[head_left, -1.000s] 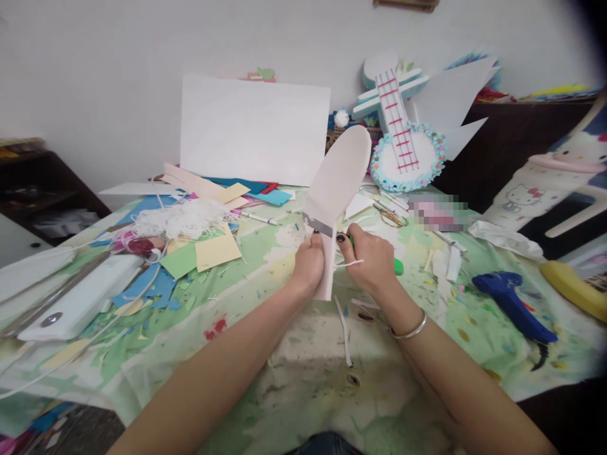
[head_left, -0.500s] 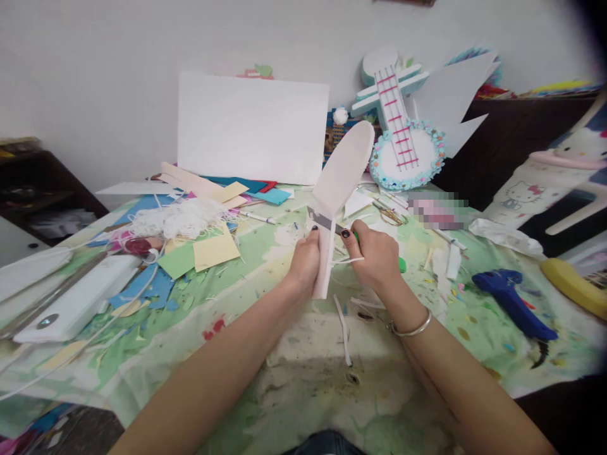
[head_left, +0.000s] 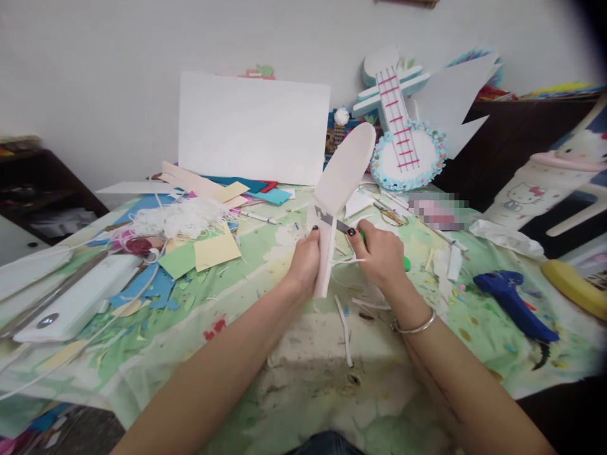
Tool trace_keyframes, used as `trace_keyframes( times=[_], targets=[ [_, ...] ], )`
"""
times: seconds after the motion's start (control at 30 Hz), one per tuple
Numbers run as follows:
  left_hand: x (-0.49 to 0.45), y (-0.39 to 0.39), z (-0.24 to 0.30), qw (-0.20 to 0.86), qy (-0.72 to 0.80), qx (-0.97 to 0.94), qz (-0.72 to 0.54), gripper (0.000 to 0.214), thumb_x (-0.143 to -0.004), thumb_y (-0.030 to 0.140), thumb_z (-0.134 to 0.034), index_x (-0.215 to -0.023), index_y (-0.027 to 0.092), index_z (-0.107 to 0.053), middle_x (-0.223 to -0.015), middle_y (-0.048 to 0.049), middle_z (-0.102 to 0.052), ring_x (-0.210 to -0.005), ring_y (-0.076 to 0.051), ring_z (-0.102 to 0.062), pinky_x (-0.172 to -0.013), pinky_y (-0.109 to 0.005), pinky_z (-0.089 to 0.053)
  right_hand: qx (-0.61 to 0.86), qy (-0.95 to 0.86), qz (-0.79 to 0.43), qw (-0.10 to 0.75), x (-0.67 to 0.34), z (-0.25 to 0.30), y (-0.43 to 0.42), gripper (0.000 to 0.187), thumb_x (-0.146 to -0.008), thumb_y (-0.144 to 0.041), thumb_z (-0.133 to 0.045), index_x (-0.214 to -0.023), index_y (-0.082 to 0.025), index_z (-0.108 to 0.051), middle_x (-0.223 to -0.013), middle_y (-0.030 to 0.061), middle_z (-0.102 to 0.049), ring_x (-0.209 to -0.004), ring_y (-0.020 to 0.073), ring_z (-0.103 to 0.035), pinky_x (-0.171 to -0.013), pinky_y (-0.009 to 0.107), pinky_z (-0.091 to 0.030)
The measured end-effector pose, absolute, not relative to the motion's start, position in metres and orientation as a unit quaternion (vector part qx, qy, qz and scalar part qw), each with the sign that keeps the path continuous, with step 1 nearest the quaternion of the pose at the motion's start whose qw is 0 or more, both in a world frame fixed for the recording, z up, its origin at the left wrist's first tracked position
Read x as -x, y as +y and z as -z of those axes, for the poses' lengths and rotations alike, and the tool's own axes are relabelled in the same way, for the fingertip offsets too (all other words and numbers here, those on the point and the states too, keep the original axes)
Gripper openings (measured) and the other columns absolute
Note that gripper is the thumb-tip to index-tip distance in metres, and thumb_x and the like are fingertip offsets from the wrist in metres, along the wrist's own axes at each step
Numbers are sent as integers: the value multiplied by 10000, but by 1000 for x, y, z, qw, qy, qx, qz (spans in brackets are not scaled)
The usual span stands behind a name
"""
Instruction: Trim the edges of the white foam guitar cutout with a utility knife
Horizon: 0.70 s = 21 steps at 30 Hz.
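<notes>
My left hand (head_left: 306, 258) is closed round the narrow handle end of a white foam board cutout (head_left: 345, 165), which has a rounded, paddle-like top and tilts up above the table. In my right hand (head_left: 380, 248) is a knife (head_left: 339, 222) with a green handle, mostly hidden by my fingers. Its flat metal blade lies across the cutout's neck, just above my left thumb. A thin white strip curls out from the cutout's edge toward my right hand. Another cut strip (head_left: 344, 332) lies on the table below.
Left are a tangle of white string (head_left: 183, 218), coloured paper (head_left: 218, 249) and a white device (head_left: 78, 303). Right lie scissors (head_left: 393, 215), a blue glue gun (head_left: 516, 306) and a large tumbler (head_left: 526, 186). A decorated toy guitar (head_left: 398, 126) and white board (head_left: 253, 126) stand behind.
My right hand and the knife have shifted slightly to the right, with the blade still across the cutout. My left hand keeps its hold in nearly the same place.
</notes>
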<state>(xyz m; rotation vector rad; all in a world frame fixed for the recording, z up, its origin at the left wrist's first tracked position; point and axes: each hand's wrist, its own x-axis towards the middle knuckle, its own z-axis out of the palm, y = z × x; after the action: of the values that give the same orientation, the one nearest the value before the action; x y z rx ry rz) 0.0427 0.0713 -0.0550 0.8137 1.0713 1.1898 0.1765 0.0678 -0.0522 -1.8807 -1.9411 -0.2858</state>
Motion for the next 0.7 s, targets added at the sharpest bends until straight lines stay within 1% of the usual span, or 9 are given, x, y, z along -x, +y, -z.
trace_keyframes(
  times=[0.2,0.4,0.6,0.7],
  targets=[
    [-42,69,51,630,471,-353,-507,266,-847,326,-411,-617,195,-429,-437,54,-338,-350,-70,-287,-427,-213,-290,679,-694,98,220,-179,53,70,433,-940,-493,-280,-915,-186,-584,-687,63,-623,-602,180,-485,-546,280,-121],
    [-43,68,49,641,469,-349,-497,262,-853,353,-400,-646,197,-440,-437,60,-346,-333,-64,-263,-398,-207,-245,675,-690,97,241,-182,57,74,430,-929,-509,-286,-880,-190,-570,-665,58,-605,-597,185,-485,-537,277,-121],
    [-42,71,52,624,484,-348,-505,284,-875,371,-386,-669,191,-461,-450,58,-362,-348,-64,-300,-419,-200,-288,643,-713,74,271,-183,59,76,407,-922,-506,-293,-830,-207,-552,-621,38,-576,-585,180,-470,-540,265,-142],
    [-41,72,50,633,483,-348,-495,297,-883,377,-381,-667,190,-461,-431,66,-333,-342,-65,-297,-421,-199,-299,646,-703,79,287,-182,59,75,412,-912,-523,-297,-824,-210,-551,-611,37,-562,-576,182,-461,-541,265,-144]
  ],
)
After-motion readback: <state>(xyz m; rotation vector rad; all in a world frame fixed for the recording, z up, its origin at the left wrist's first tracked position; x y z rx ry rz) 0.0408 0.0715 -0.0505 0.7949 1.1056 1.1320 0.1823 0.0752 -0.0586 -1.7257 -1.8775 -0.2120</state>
